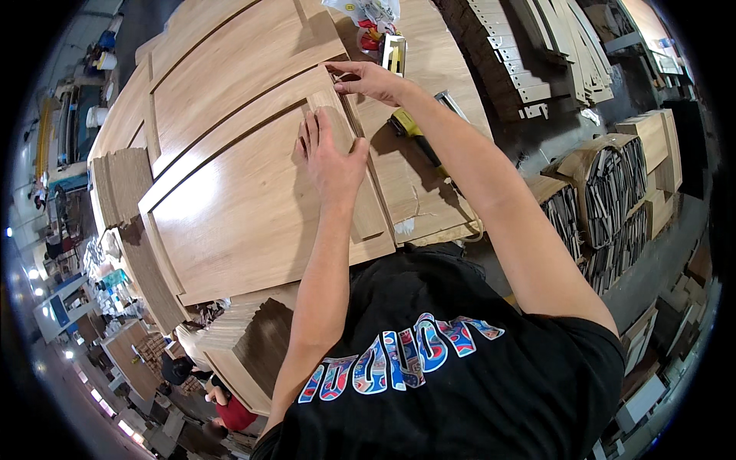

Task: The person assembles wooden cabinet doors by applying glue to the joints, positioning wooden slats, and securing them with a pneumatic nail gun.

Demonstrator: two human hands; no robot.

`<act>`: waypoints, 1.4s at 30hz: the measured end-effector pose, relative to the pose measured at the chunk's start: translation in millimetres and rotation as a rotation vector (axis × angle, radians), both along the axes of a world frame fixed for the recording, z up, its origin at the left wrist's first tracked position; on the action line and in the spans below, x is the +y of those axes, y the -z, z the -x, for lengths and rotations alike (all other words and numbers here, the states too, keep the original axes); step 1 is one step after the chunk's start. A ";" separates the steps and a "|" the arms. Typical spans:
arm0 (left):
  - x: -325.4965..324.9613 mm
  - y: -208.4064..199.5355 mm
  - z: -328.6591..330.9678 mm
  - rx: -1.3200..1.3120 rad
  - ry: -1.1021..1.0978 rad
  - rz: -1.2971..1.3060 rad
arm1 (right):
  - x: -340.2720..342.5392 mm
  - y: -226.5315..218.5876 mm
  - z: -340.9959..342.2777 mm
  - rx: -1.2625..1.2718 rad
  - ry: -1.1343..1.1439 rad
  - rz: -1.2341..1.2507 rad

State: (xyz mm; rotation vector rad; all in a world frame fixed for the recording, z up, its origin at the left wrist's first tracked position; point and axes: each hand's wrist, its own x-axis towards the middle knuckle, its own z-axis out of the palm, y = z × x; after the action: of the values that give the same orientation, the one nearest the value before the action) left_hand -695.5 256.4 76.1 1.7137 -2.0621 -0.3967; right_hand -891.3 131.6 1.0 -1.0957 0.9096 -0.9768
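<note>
**Right edge of the panel (238, 207) under both hands; work looked partway**

Progress, left to right: the frame (222, 148) looked already together round the left and far sides of the panel. At the right side, judged unfinished: the strip (367, 216) seemed to lie on top, stopping short of the near edge. Whether it was fixed could not be told; no fastener heads made out. What was left, by my reading, was this edge and its far corner.

Hands: left hand (330, 157) lay palm down over the strip, fingers out and thumb apart, gripping nothing visible. Right hand (369, 82) was at the far right corner, fingers bent, thumb and forefinger close together; could not tell if it had hold of anything.

Panel: left of the bench (471, 100), in front of the person, just beside a similar rear panel (230, 61). Pale wood, fine grain, flat centre, glare at left, dark line inside the far rail. No damage seen.

Nail gun (415, 136), yellow and black, lay on the bench, right of the panel, near the right forearm, in neither hand.
</note>
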 end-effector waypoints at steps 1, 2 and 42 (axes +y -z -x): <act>-0.7 0.3 0.8 0.005 0.003 -0.001 | -0.6 3.4 0.4 0.013 0.020 0.032; -1.4 0.6 1.6 0.010 0.006 -0.002 | -1.5 6.7 1.5 -0.009 0.021 0.001; 148.8 -9.1 -22.2 0.036 0.182 -0.003 | 4.1 -12.9 -29.4 0.157 0.293 -0.050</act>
State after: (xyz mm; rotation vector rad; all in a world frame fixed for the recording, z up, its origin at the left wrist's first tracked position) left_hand -673.3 405.2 85.2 1.5131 -2.1995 -0.4832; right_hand -861.9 135.7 13.9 -1.0252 1.2416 -1.1104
